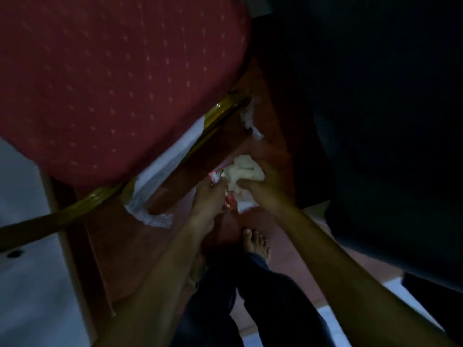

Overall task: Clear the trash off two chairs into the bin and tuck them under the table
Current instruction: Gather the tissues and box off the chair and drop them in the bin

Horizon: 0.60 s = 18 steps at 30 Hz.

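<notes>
Crumpled tissue (246, 171) and red-white wrapper (229, 199) are held low beside red chair (112, 78), over the floor. Left hand (206, 196) grip clamped on wrapper, right hand (260, 189) on tissue.

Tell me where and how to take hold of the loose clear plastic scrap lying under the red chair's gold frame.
Pinch the crumpled plastic scrap at its raised right-hand corner, coming from the right, the side nearest the left hand. The gold chair frame crosses just above and left of it, so that side looks blocked. Thin, wrinkled film probably suits a fingertip grip better than a scoop.
</notes>
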Tool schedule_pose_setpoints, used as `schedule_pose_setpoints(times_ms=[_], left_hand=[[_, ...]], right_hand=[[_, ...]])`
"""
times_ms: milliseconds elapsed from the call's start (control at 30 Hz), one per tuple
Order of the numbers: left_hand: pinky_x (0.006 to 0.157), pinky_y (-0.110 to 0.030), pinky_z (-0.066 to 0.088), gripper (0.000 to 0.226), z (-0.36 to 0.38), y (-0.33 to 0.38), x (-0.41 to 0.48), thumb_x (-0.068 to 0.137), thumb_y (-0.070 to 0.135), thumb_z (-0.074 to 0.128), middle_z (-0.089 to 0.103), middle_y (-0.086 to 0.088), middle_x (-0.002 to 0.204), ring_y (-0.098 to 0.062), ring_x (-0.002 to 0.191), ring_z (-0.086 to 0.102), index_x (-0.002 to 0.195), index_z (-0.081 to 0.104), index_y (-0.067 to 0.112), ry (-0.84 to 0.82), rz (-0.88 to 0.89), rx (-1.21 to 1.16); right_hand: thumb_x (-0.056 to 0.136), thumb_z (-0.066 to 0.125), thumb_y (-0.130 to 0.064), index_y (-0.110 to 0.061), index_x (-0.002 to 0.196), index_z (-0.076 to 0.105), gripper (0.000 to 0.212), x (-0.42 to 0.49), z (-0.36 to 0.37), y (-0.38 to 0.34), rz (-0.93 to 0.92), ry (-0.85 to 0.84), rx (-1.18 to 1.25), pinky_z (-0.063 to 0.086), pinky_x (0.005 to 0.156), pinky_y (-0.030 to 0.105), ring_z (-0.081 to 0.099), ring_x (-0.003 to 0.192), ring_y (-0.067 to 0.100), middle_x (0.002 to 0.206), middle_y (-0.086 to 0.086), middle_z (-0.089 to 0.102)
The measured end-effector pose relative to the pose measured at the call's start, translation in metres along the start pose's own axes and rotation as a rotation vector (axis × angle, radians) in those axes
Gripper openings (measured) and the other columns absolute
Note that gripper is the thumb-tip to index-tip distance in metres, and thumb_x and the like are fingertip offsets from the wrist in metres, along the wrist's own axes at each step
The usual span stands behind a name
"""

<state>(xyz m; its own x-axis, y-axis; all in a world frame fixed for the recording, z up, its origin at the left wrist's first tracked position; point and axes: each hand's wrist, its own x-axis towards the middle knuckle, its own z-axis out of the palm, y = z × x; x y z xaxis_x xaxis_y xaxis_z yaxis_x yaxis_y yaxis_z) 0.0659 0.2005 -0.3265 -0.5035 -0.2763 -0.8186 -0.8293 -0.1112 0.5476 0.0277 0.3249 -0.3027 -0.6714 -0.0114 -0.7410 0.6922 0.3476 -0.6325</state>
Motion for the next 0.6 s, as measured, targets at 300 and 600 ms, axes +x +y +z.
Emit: schedule_pose_setpoints(times_ms=[300, 600], left_hand=[[0.083, -0.043, 0.054, 0.023, -0.042, 0.190, -0.251, 0.097, 0.009, 0.058, 0.073, -0.013, 0.099, -0.026, 0.086, 0.069, 0.118, 0.067, 0.007, -0.152, 0.127, -0.164], [0.076, -0.045, 0.056, 0.024, -0.004, 0.319, -0.415, 0.093, 0.005, 0.062, 0.072, -0.014, 0.098, -0.023, 0.074, 0.069, 0.117, 0.064, 0.007, -0.421, 0.361, 0.011]], right_hand=[[0.081, 0.074, -0.022, -0.032, 0.109, 0.067, 0.030, -0.231, -0.053, -0.162, -0.192, 0.228, 0.194, 0.057, 0.084, 0.030, 0.071, 0.091, 0.006, 0.094, -0.013, 0.074], [0.076, 0.075, -0.024, -0.025, 0.102, 0.064, 0.028, -0.388, -0.174, -0.261, -0.392, 0.434, 0.313, 0.059, 0.088, 0.043, 0.073, 0.096, 0.019, 0.099, -0.004, 0.076]])
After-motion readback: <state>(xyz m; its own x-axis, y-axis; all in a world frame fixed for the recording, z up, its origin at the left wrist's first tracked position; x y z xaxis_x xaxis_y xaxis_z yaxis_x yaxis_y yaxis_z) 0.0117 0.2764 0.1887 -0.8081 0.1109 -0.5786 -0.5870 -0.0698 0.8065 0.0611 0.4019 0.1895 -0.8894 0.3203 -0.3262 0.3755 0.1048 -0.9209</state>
